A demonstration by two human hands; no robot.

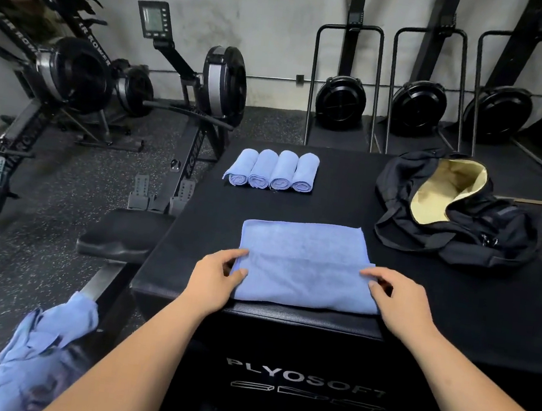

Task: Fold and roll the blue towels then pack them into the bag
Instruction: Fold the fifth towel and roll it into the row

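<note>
Four rolled blue towels [272, 170] lie side by side, touching, at upper centre of the black bench [488, 297]. One flat blue towel [307, 263] sits at the bench's near edge, its near part folded over. Left hand [217, 278]: grip pinching the towel's left edge at the fold. Right hand [397, 297]: grip pinching the right edge likewise. Black bag [458, 209], open, tan lining showing, lies at upper right of the bench. Loose blue towels [40, 348] heaped at lower left, off the bench.
</note>
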